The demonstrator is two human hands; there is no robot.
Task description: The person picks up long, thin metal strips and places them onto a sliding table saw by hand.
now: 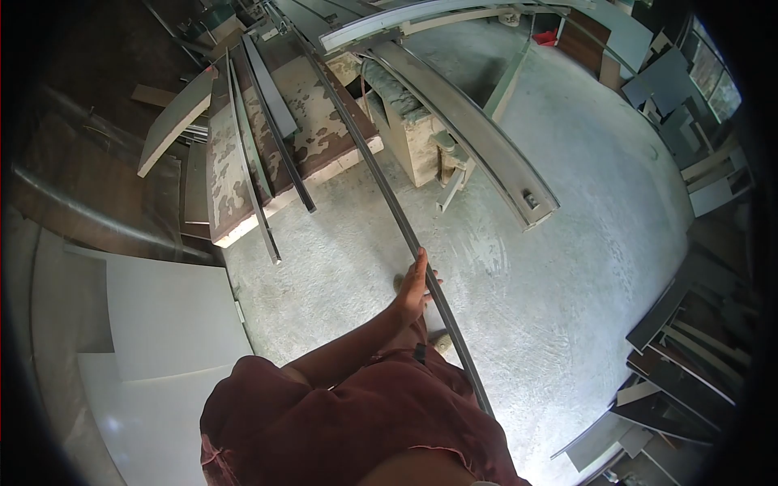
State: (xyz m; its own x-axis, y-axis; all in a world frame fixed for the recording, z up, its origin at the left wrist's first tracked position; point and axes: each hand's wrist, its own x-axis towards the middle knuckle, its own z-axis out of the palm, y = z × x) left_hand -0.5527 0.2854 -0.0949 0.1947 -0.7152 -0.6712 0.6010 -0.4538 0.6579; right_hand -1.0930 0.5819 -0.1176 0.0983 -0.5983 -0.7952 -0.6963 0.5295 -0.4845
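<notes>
A long, thin dark metal bar [383, 185] runs diagonally from the workbench at the top down past my right side to the lower edge of the body. My left hand [414, 290] grips it at about the middle of the view, thumb lying along the near side and fingertips showing beyond the far side. The bar's upper part passes over the edge of the worn tabletop [320, 109]. My right hand is out of sight, and the bar's lower end is hidden behind the dark red shirt [356, 413].
Several metal strips [275, 130] lie on the tabletop and jut over its front edge. A wide metal beam [478, 134] extends from a block-like stand [409, 142] on the right. White panels [166, 320] stand at left; offcuts [689, 356] pile up at right on the concrete floor [567, 267].
</notes>
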